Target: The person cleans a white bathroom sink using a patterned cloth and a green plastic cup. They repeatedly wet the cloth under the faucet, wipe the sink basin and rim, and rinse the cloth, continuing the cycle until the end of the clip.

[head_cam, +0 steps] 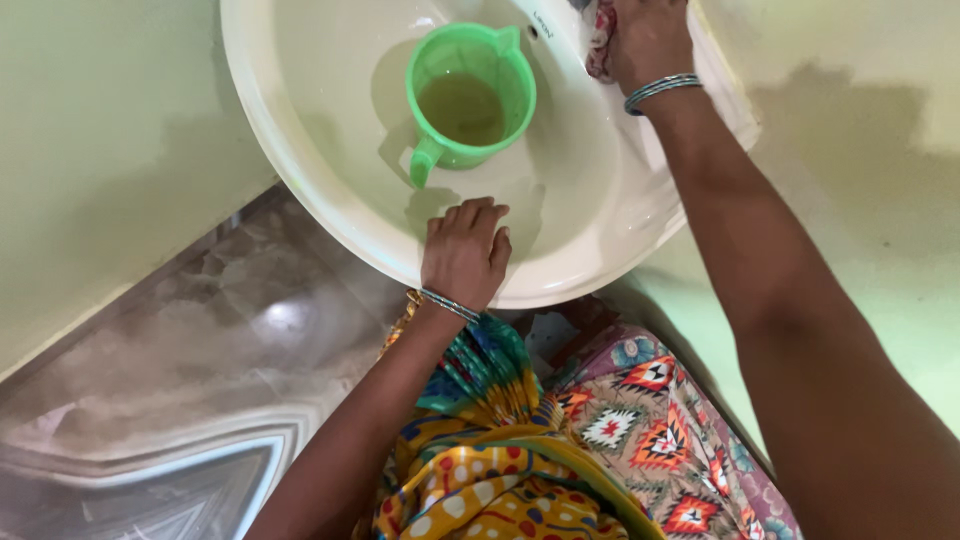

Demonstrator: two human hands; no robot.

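We take the cream basin as our landmark. On its near rim our left hand rests, fingers curled over the edge and gripping nothing else, seemingly to steady us as we lean in. Inside the bowl, just beyond that hand, the green mug stands upright with its handle turned toward us, holding murky water. At the basin's far rim our right hand presses a patterned cloth against the surface, closed around it, as if scrubbing.
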